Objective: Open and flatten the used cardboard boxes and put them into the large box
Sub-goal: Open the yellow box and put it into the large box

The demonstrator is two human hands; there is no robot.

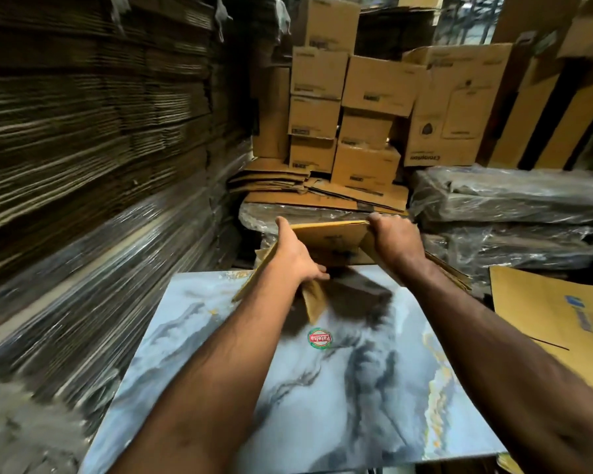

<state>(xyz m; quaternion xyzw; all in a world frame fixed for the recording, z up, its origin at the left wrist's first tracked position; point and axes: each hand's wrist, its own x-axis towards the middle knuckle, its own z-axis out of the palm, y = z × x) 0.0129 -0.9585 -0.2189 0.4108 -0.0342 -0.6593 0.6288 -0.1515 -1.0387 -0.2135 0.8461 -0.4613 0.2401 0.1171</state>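
A small brown cardboard box [334, 242] hangs in the air over the far edge of a marble-patterned table [322, 398], its flaps loose and spreading below. My left hand [293, 258] grips its left side, fingers over the top edge and thumb underneath. My right hand [391, 241] grips the right top corner with curled fingers. Several used boxes [350, 107] are stacked behind it, with flattened ones [308, 189] lying at their foot. A large printed box flap [548, 313] shows at the right edge.
A tall wall of stacked flat cardboard sheets [93, 114], partly wrapped in plastic, fills the left side. Plastic-wrapped bundles [514, 206] lie to the right behind the table. A round red and green sticker [319, 339] sits on the tabletop.
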